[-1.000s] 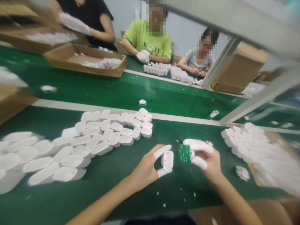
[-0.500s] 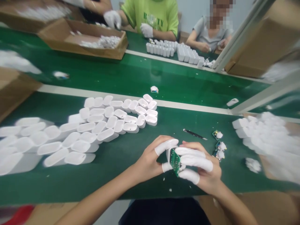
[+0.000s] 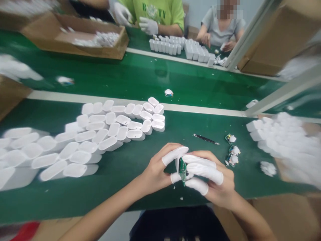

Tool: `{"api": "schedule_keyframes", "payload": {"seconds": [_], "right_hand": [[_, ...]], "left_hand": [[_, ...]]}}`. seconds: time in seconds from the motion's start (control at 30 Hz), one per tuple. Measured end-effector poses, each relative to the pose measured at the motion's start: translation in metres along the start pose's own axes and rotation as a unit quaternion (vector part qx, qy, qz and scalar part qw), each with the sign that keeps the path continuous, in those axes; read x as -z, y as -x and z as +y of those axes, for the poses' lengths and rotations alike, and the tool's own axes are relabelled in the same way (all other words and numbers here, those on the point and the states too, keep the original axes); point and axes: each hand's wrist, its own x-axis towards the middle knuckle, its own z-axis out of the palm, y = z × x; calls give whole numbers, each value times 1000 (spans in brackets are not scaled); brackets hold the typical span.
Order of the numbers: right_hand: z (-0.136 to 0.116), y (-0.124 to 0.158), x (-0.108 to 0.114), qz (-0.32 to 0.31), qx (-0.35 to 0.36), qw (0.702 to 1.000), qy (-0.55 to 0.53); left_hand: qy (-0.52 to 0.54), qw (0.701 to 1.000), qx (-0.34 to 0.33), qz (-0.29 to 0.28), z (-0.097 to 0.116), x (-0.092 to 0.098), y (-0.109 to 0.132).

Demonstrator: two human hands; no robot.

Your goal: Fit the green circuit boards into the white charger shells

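My left hand [image 3: 160,166], with white finger covers, grips a white casing [image 3: 177,164] that shows only in part between its fingers. In my right hand [image 3: 213,174], also in finger covers, is a green circuit board [image 3: 182,170], held upright on edge against the casing's open side. The two hands meet at the board. Beyond them lie black tweezers [image 3: 206,139]. Several boards with white tops [image 3: 234,150] are to the right of my right hand. Many open white casings [image 3: 91,136] stand in rows on the left.
White casings are heaped on cardboard [image 3: 283,144] at right, near a small white pile [image 3: 268,168]. A lone board [image 3: 169,92] lies on the green strip beyond the pale rail [image 3: 200,109]. Co-workers sit opposite, behind a cardboard tray [image 3: 75,50]. A slanted metal post [image 3: 273,93] stands at right.
The board has turned more edge-on and sits closer to the casing. The view has shifted slightly. Across the table, a co-worker's hands at the right have moved.
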Motion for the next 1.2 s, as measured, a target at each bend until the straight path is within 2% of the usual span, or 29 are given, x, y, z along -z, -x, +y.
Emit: {"api": "schedule_keyframes", "payload": {"seconds": [0.13, 0.2, 0.3, 0.37, 0.47, 0.6, 0.83, 0.9, 1.07, 1.2], "right_hand": [[-2, 2, -4, 7, -10, 1000, 29], [-3, 4, -5, -1, -43, 999, 32], [-6, 7, -7, 2, -182, 983, -20], [-9, 9, -8, 0, -287, 954, -83], [-12, 10, -11, -4, -358, 922, -148], [-13, 10, -14, 16, -362, 920, -148], [-8, 18, -23, 49, -316, 940, -115], [-4, 20, -19, 45, -330, 933, -136], [9, 22, 1, 10, -336, 878, -342], [14, 24, 6, 14, -370, 871, -324]], "left_hand": [[-6, 1000, 1, 1, 1, 0, -1], [-11, 1000, 2, 7, 1, -1, -2], [-14, 1000, -8, 15, 1, -3, -2], [-21, 1000, -17, 14, 1, -5, -1], [-34, 999, -32, 12, 1, -7, 1], [-38, 997, -56, 21, 0, -8, 3], [-57, 995, -80, 31, -1, -11, 6], [-47, 997, -62, 25, 1, -10, 5], [3, 1000, -10, 3, 5, -10, 2], [27, 1000, -10, -1, 5, -13, 3]]}}
